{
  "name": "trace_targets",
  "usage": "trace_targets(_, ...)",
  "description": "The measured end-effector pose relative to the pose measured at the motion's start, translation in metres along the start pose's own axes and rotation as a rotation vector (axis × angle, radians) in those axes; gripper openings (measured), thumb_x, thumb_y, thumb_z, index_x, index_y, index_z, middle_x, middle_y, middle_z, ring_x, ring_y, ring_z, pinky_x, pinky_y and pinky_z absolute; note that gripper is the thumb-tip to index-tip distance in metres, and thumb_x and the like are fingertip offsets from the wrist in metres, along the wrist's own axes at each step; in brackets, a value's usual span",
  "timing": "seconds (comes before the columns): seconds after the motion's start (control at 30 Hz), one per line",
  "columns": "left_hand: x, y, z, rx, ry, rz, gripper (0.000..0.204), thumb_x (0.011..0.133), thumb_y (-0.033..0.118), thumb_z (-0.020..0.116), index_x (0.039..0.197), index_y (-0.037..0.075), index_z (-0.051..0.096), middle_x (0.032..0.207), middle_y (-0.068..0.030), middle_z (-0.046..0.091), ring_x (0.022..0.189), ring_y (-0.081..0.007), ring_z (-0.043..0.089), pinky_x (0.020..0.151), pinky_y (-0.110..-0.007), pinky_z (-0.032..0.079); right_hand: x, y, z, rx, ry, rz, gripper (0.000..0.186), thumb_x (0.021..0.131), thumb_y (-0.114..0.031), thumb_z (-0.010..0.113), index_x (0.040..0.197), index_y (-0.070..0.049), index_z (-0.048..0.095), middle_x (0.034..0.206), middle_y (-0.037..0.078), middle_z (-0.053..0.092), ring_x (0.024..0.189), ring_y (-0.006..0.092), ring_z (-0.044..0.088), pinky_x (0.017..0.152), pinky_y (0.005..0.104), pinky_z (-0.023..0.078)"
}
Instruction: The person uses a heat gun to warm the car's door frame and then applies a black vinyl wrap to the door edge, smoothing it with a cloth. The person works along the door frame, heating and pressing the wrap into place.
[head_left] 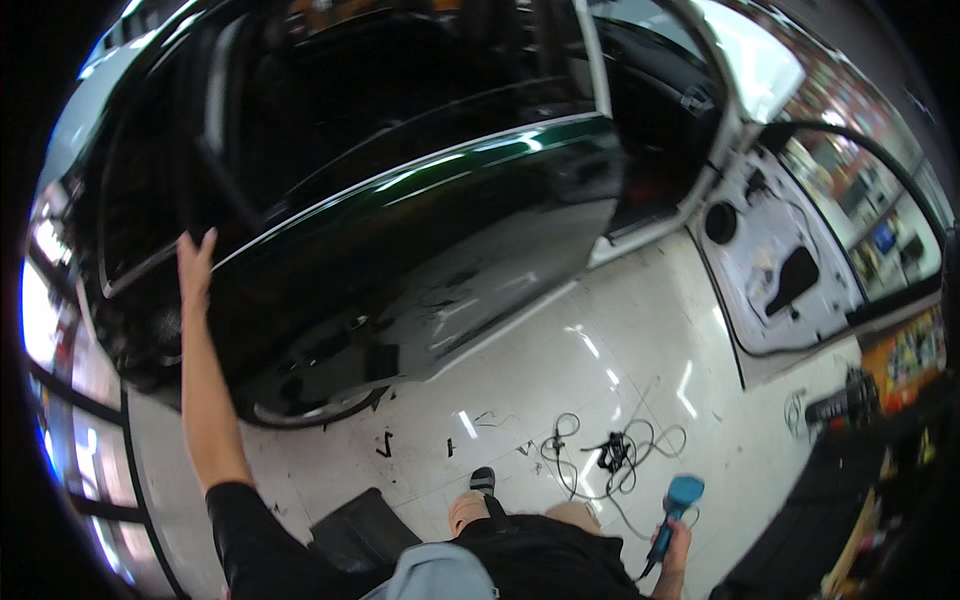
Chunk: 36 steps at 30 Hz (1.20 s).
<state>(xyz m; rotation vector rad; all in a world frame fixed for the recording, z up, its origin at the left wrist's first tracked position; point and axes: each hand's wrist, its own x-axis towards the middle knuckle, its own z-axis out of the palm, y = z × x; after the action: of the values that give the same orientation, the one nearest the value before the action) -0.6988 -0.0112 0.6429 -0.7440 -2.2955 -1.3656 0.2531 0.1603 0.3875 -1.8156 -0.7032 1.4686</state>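
Green-black car panel [430, 235]: glossy, upright, across the person's front; pale reflections of the floor [650, 340] lie on its lower part.
Left hand: reached far out on a straight arm, at the panel's rear upper edge; the left hand [194, 272] has its fingers parted in a V and grips nothing that I can see. Whether the fingertips touch the panel cannot be told.
Right hand: low, well away from the panel; the right hand [678, 548] is closed around the handle of a teal power tool [684, 492].
Tool: held clear of the floor, head up, apart from the panel.
Cord: a loose tangle [613, 455] on the floor, near the tool.
Floor scraps: small dark strips [385, 447] below the panel; a dark flat piece [368, 530] lies beside the person.
Open door: white inner side [740, 290] bared, to the right.
Step in hand: judged as handling or checking the panel's rear edge, tool kept aside.
Next move: using the tool there would call for slack cord and sure footing.
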Motion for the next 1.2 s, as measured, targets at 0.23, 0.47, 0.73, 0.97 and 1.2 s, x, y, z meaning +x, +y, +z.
trace_targets(0.23,0.026,-0.041,0.006,0.404,0.192,0.061,0.067,0.091,0.032,0.068,0.143,0.000,0.041,0.141,-0.0229,0.049,0.132,-0.0359,0.044,0.112,-0.040,0.032,0.036,-0.042,0.058,0.079,-0.101,-0.011,0.023,0.083,-0.009,0.062,0.101,0.000,0.051,0.078,0.014,0.060,0.050,0.0221,0.060,0.045,0.0335,0.053)
trace_targets(0.47,-0.019,0.077,0.052,0.316,0.171,0.200,0.050,0.097,0.024,0.061,0.140,0.003,0.048,0.140,-0.0189,0.051,0.129,-0.0311,0.049,0.109,-0.040,0.037,0.076,-0.036,0.076,0.155,0.032,0.040,0.030,0.095,-0.027,0.063,0.102,-0.002,0.049,0.072,0.010,0.058,0.052,0.0193,0.058,0.045,0.0319,0.051)
trace_targets(0.73,-0.031,0.229,0.123,0.019,-0.261,0.055,0.035,0.101,0.026,0.056,0.126,0.002,0.059,0.118,-0.0115,0.065,0.111,-0.0200,0.062,0.100,-0.035,0.045,0.200,-0.057,0.092,0.253,0.083,0.057,0.036,0.096,-0.039,0.062,0.096,-0.006,0.048,0.066,0.008,0.057,0.047,0.0188,0.056,0.042,0.0327,0.049)
trace_targets(0.97,-0.086,0.326,0.237,0.092,-0.559,-0.038,0.033,0.098,0.026,0.060,0.120,0.002,0.061,0.100,-0.0053,0.065,0.092,-0.0121,0.061,0.081,-0.025,0.047,0.309,-0.160,0.103,0.205,-0.034,0.088,0.038,0.095,-0.041,0.063,0.095,-0.006,0.048,0.067,0.006,0.056,0.047,0.0166,0.055,0.043,0.0303,0.048)
trace_targets(1.2,-0.099,0.376,0.355,0.117,-0.809,-0.102,0.031,0.096,0.021,0.062,0.117,-0.002,0.061,0.096,-0.0075,0.066,0.090,-0.0143,0.062,0.082,-0.026,0.048,0.396,-0.262,0.148,0.090,-0.174,0.073,0.037,0.096,-0.042,0.061,0.098,-0.008,0.047,0.069,0.006,0.058,0.050,0.0150,0.057,0.044,0.0287,0.049)
